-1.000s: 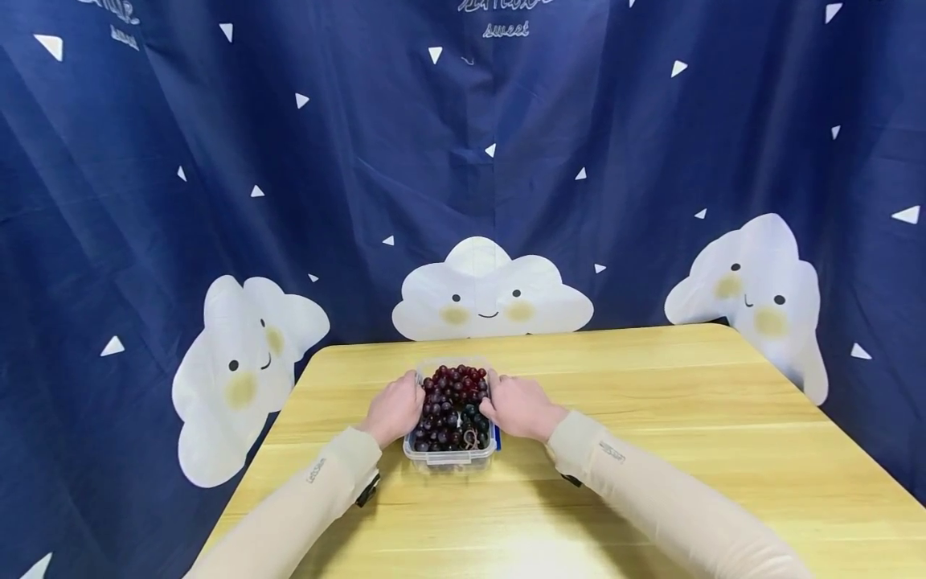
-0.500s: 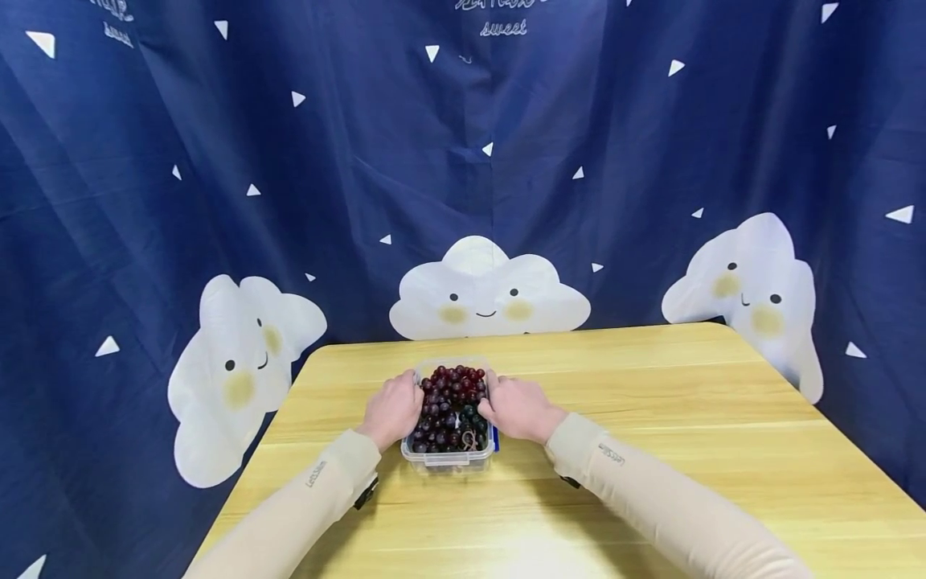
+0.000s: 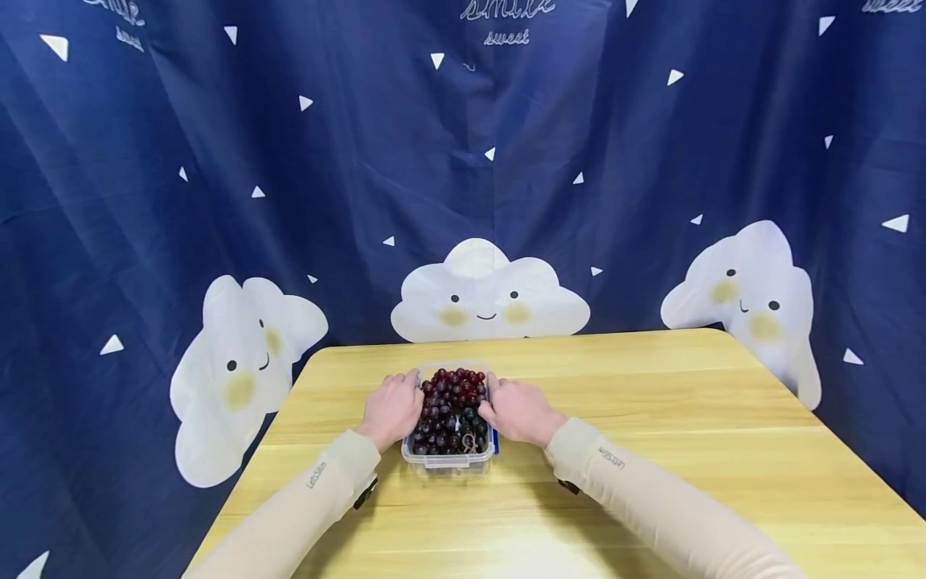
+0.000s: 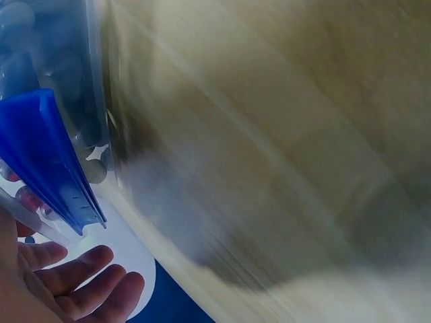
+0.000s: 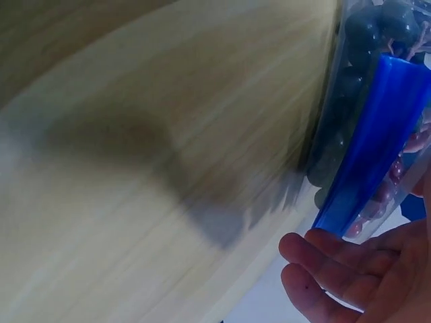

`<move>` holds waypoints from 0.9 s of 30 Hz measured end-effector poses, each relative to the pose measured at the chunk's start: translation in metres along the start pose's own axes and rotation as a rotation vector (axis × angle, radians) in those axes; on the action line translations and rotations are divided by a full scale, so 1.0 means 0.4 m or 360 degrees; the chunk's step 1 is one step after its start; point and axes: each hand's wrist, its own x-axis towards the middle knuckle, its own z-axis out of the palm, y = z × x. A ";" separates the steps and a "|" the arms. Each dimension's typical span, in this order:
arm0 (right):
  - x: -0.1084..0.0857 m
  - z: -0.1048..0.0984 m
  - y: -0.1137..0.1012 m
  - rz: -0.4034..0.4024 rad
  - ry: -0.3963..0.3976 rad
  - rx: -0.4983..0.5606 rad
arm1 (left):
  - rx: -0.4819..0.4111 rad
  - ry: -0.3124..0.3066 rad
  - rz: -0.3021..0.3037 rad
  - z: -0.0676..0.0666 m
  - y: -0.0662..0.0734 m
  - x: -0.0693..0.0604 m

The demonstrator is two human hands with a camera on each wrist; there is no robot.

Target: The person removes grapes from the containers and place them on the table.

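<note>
A clear plastic food container (image 3: 448, 462) stands on the table, filled with dark red and near-black grapes (image 3: 450, 400). My left hand (image 3: 393, 408) holds its left side by the rim, and my right hand (image 3: 522, 412) holds the opposite side the same way. Both thumbs lie toward the grapes; in the wrist views, the other fingers are outside the wall. A blue side latch (image 4: 47, 151) hangs down beside my left fingers. On the right, another blue latch (image 5: 374, 145) touches or nearly touches my right fingertips. No lid covers the grapes.
The pale wooden table (image 3: 637, 418) extends around the container, its far edge close to a dark blue curtain (image 3: 347, 145) printed with white clouds and triangles. Shadows of the arms fall on the tabletop.
The head view has shifted slightly. Both hands keep their places on the container, which stays where it was on the table.
</note>
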 end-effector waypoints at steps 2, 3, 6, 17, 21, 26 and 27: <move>0.001 -0.010 0.000 0.0008 -0.0014 0.0026 | -0.0010 -0.0006 -0.0004 0.002 0.001 0.000; 0.003 -0.018 0.001 0.0008 -0.0010 0.0040 | -0.0016 -0.0007 -0.0007 0.003 0.003 0.000; 0.017 -0.048 0.003 -0.0011 0.0013 0.0046 | -0.0037 -0.0011 -0.0018 0.003 0.005 0.001; 0.092 -0.140 0.005 -0.0141 -0.0243 -0.0083 | -0.0088 -0.0014 -0.0008 0.005 0.004 0.003; 0.125 -0.152 -0.004 -0.0219 -0.0292 -0.0057 | -0.0104 -0.0010 -0.0021 0.004 0.001 0.004; 0.155 -0.158 -0.024 -0.0304 -0.0348 -0.0010 | -0.0103 -0.0015 -0.0042 0.003 0.003 0.002; 0.160 -0.158 -0.028 -0.0313 -0.0357 -0.0010 | -0.0105 -0.0018 -0.0048 0.003 0.004 0.001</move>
